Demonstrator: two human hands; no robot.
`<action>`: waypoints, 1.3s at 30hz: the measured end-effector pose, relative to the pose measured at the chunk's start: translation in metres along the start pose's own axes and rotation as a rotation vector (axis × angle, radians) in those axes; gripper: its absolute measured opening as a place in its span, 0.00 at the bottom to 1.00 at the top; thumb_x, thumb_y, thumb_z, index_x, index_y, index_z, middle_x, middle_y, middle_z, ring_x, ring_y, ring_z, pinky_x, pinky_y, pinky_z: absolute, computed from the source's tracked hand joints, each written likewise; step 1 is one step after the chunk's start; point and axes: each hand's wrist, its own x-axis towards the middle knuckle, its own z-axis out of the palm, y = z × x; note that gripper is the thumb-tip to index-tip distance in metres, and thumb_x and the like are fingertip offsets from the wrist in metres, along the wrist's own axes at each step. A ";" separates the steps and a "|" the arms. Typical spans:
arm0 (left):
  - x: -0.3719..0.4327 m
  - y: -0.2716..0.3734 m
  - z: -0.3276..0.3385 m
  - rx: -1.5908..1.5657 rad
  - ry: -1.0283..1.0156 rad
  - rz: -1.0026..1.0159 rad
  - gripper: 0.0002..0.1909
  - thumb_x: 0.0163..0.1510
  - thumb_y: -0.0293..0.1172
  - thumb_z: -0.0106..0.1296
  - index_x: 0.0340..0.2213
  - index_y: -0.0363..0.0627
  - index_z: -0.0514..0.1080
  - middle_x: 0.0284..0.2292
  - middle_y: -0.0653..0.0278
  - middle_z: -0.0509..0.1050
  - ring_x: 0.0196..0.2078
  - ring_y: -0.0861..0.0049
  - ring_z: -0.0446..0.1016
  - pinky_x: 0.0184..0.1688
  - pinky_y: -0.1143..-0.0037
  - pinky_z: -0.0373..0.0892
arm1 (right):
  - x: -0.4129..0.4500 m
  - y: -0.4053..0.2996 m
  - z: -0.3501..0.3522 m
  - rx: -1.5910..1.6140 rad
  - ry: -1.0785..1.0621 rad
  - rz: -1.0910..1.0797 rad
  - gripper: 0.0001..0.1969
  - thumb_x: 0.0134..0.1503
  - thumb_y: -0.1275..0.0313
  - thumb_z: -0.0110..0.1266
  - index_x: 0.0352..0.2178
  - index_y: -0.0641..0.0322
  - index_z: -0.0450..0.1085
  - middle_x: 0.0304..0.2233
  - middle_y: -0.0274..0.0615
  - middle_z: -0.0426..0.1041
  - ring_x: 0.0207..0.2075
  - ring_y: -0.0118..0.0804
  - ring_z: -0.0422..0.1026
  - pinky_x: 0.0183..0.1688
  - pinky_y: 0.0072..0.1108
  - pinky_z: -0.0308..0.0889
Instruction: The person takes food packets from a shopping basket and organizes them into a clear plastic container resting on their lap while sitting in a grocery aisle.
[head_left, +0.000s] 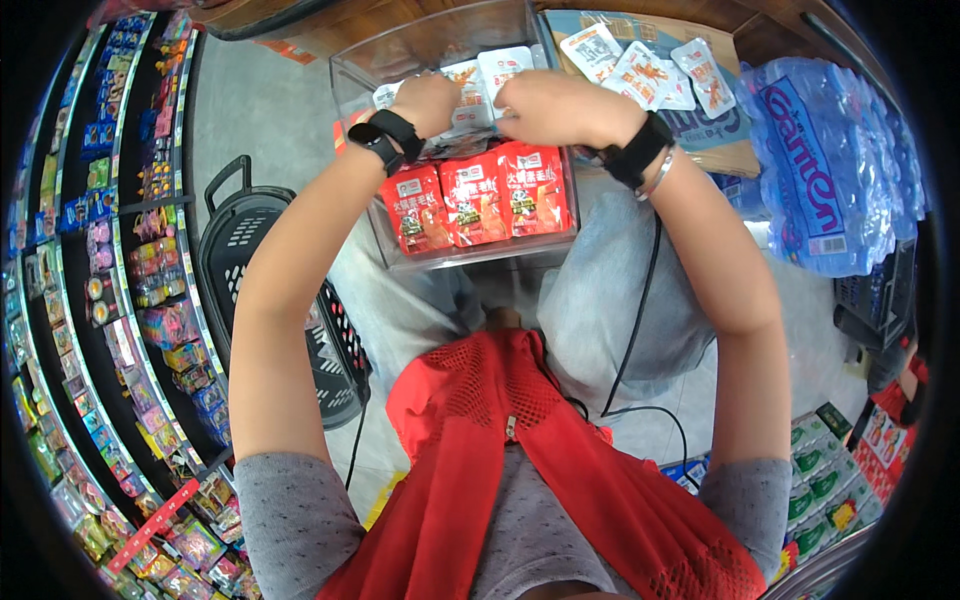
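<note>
A clear plastic bin (480, 259) stands before me at knee height. Red snack pouches (471, 201) fill its near side in an upright row. Behind them are white snack packets (466, 88) with orange print. My left hand (427, 103) reaches into the bin over the white packets at its left, fingers curled and partly hidden. My right hand (551, 109) is bent over the bin's right side, its fingertips close to another white packet (506, 66). Whether either hand grips a packet cannot be made out.
More white packets (645, 75) lie on a cardboard carton (724, 146) at right. Beside it stands shrink-wrapped bottled water (817, 165). A black shopping basket (251, 206) is at my left, near shelves of small packaged goods (161, 262). A black cable (637, 322) hangs past my right knee.
</note>
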 end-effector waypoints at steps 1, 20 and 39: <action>-0.001 0.001 -0.006 -0.006 -0.027 -0.021 0.16 0.35 0.32 0.56 0.27 0.35 0.68 0.27 0.50 0.71 0.32 0.58 0.70 0.34 0.68 0.67 | -0.001 0.006 -0.004 0.080 0.064 -0.015 0.14 0.46 0.68 0.46 0.27 0.71 0.69 0.25 0.55 0.70 0.29 0.49 0.69 0.34 0.31 0.64; -0.370 0.074 0.078 -0.755 -0.008 -0.801 0.40 0.38 0.28 0.50 0.51 0.29 0.44 0.44 0.34 0.58 0.47 0.50 0.60 0.48 0.70 0.58 | -0.084 0.068 -0.015 1.088 1.330 0.349 0.11 0.49 0.70 0.43 0.24 0.71 0.67 0.23 0.44 0.71 0.22 0.30 0.69 0.25 0.17 0.63; -0.401 0.016 0.165 -0.886 0.358 -0.623 0.42 0.41 0.14 0.44 0.55 0.48 0.38 0.52 0.46 0.53 0.54 0.60 0.54 0.52 0.74 0.53 | -0.154 -0.032 0.021 2.098 1.321 0.267 0.07 0.47 0.68 0.42 0.22 0.60 0.59 0.20 0.34 0.58 0.22 0.30 0.56 0.28 0.22 0.54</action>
